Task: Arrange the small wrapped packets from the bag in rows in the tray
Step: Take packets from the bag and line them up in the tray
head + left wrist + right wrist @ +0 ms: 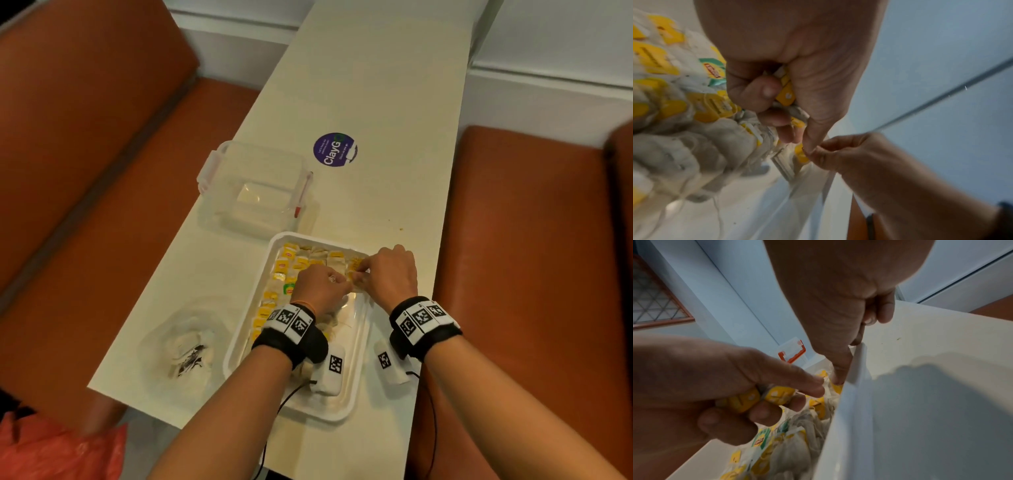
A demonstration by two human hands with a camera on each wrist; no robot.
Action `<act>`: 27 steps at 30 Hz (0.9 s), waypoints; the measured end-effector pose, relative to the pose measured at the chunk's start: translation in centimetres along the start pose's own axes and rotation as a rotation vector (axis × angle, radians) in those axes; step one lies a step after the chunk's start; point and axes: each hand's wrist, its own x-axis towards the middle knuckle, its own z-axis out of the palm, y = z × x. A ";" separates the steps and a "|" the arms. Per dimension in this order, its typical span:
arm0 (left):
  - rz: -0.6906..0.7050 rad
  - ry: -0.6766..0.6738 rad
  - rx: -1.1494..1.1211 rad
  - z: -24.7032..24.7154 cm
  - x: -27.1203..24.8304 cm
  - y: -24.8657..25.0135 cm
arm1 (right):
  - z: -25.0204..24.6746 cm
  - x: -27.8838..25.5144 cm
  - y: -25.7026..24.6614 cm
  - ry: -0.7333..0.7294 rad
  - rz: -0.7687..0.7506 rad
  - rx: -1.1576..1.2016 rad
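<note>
A white tray [325, 415] holds small tea-bag packets [294, 260] with yellow tags, laid in rows along its far and left sides; one has a green tag [289, 288]. Over the tray's middle my left hand [337, 279] grips a bunch of yellow-tagged packets [785, 92] in its curled fingers, the same bunch [748, 399] showing in the right wrist view. Just right of it, my right hand [363, 270] pinches one packet [800, 154] by the tray's right wall [840, 426]. The crumpled clear bag [186, 346] lies left of the tray.
A clear lidded container [253, 185] with red clips stands beyond the tray, and a purple round sticker [335, 149] lies further back. Orange bench seats [520, 274] flank the narrow cream table [359, 85]. A red plastic bag [61, 448] sits at the bottom left.
</note>
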 end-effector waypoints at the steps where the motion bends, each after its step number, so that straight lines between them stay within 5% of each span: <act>1: -0.008 0.013 -0.053 -0.2 -0.3 -0.3 | 0.1 0.1 0.0 0.005 0.008 -0.006; 10: -0.136 -0.034 -0.484 -1.2 -3.4 -2.3 | 0.8 0.0 -0.6 0.085 0.093 0.066; 14: -0.231 -0.148 -0.931 -2.2 -5.1 -2.2 | -0.7 -2.3 -0.9 0.146 0.054 0.438; 18: -0.172 -0.328 -1.234 -3.3 -6.7 -3.1 | -4.3 -6.7 -1.8 -0.045 -0.161 0.785; 22: -0.091 -0.486 -1.280 -4.4 -9.0 -3.4 | -4.6 -9.6 -2.6 -0.085 -0.356 0.606; 27: -0.053 -0.515 -1.235 -5.2 -11.5 -4.9 | -4.7 -11.8 -3.7 -0.111 -0.300 0.710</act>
